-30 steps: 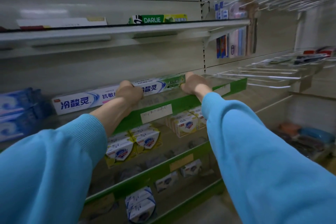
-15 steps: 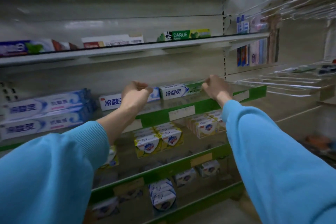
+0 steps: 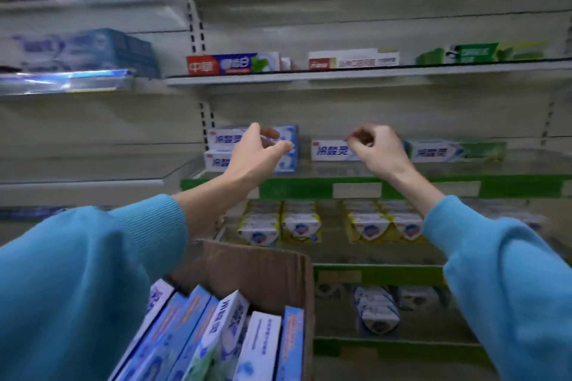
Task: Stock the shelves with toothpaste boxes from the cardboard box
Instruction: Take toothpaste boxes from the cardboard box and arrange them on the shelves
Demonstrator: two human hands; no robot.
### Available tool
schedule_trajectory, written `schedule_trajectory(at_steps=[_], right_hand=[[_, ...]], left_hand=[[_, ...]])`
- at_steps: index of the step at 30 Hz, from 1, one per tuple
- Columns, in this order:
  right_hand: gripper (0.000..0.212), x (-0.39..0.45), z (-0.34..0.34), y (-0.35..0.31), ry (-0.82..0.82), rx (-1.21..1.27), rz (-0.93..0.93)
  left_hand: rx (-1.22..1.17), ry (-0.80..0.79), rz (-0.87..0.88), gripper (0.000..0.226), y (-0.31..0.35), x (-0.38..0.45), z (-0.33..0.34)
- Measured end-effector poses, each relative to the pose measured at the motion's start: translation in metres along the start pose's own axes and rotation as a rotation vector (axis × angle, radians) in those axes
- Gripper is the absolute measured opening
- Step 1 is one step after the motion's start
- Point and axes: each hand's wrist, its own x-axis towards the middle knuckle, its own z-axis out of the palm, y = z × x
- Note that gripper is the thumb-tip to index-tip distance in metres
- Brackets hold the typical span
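Both hands withdrawn from shelf, left hand [image 3: 257, 155] fingers spread, right hand [image 3: 376, 148] curled empty; upright blue-white toothpaste boxes [image 3: 229, 337] in brown cardboard box [image 3: 266, 272], lower centre, nearer left.

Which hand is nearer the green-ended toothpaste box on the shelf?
Right. The right hand hangs just left of the green-ended box; the left hand is farther left, in front of the stacked boxes.

- Dim, greenish light overall; the lower shelves [image 3: 380, 272] sink into shadow.
- Glare flashes off the shiny strip [image 3: 65, 80] at upper left.
- Motion blur smears the boxes at upper left [image 3: 83, 49] and the green box [image 3: 476, 54] at upper right.
- Wide-angle bend curves the shelf lines at the frame edges.
- Blue sleeves [image 3: 71, 281] loom large and soft.
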Motion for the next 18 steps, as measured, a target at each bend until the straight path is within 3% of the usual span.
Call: schedule_trajectory(at_steps=[4,10,14,18], right_hand=[[0.008,-0.018,0.065,-0.058,-0.130,0.099,-0.142],[0.010,-0.056,0.120,-0.119,-0.420,0.095,-0.268],[0.018,-0.079,0.138,-0.132,-0.700,-0.061,-0.200],[0.022,-0.097,0.153,-0.129,-0.958,-0.244,-0.085]], left_hand=[[0.014,0.015,-0.059,0.039,-0.028,-0.027,-0.055],[0.091,-0.004,-0.140,0.037,-0.078,-0.062,-0.097],[0.146,-0.040,-0.172,0.031,-0.109,-0.083,-0.094],[0.352,-0.213,-0.169,0.010,-0.126,-0.096,-0.082]])
